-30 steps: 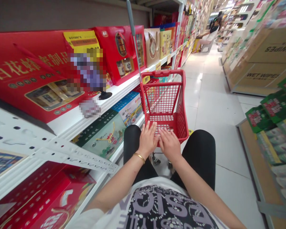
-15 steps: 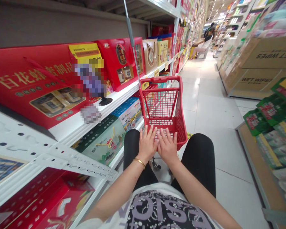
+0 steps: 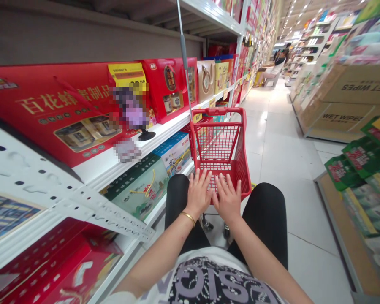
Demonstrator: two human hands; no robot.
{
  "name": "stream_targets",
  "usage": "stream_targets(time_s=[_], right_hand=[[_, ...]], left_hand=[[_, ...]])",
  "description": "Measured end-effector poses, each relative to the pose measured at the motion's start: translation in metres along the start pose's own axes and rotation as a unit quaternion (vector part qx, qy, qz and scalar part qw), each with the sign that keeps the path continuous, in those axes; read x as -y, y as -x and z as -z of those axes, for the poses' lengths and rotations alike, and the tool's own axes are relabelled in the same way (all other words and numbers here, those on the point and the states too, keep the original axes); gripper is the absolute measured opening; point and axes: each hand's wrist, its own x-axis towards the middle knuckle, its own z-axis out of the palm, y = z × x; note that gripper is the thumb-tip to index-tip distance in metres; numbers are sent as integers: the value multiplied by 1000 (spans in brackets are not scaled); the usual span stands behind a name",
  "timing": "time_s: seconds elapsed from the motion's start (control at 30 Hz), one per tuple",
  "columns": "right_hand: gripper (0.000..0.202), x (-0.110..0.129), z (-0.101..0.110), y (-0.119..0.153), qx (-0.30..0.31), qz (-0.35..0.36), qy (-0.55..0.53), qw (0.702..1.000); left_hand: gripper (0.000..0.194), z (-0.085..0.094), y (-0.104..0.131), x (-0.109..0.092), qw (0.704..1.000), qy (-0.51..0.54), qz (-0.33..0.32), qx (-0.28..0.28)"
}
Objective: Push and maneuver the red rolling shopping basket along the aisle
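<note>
Palms down, my left hand (image 3: 199, 193) and my right hand (image 3: 228, 198) lie side by side over the near end of a red shopping cart (image 3: 247, 169). Both are open, fingers stretched forward and somewhat spread, with nothing in them. The thumbs almost meet. Whether the palms rest on the cart's edge or hover above it I cannot tell. A gold bangle (image 3: 188, 217) circles my left wrist. Bare red mesh shows inside the cart, which stands between my knees. A phone-like device (image 3: 133, 107), blurred out, sits on a small black stand (image 3: 146, 135) on the shelf to the left.
Red gift boxes (image 3: 50, 101) line the white shelf (image 3: 95, 169) at left; green and blue boxes (image 3: 141, 192) sit below. A thin grey pole (image 3: 183, 50) rises by the cart. Wet wipes cartons (image 3: 345, 120) and green packs (image 3: 362, 158) stand right. A person (image 3: 277, 65) sits down the aisle.
The view has shifted a little, so shelf and cart appear slightly further right and lower. My hands stay open over the cart, with slightly more space between their fingers.
</note>
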Motion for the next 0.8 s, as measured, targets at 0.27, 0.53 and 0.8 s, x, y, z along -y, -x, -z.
stream_targets(time_s=[0.27, 0.53, 0.8], right_hand=[[25, -21, 15, 6, 13, -3, -17, 1000], [16, -17, 33, -6, -1, -5, -62, 998], [52, -19, 16, -12, 77, 40, -43, 995]], left_hand=[[82, -1, 2, -6, 998, -28, -42, 24], [81, -8, 4, -6, 999, -26, -27, 8], [87, -14, 7, -5, 1000, 14, -10, -23]])
